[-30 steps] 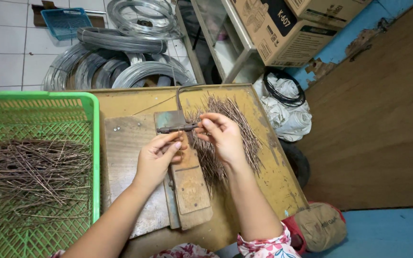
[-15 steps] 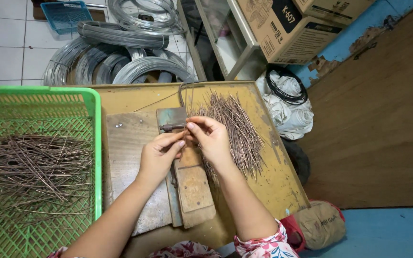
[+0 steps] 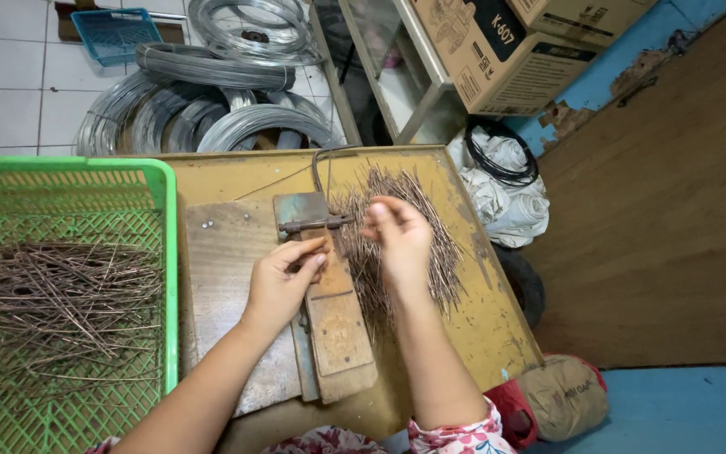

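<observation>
Left hand (image 3: 283,282) rested on metal jig (image 3: 323,294), fingers curled, hold unclear. Right hand (image 3: 401,240), fingers loosely bent, grip indeterminate, over wire pieces (image 3: 430,252) at frame centre. Risk judged: pricked fingertips from sharp ends.

Bare wooden board (image 3: 227,277) left; wire pieces (image 3: 413,244) crowd right.

Green plastic basket (image 3: 168,252), grey wire coils (image 3: 203,109), cardboard boxes (image 3: 497,50), blue crate (image 3: 115,34).
</observation>
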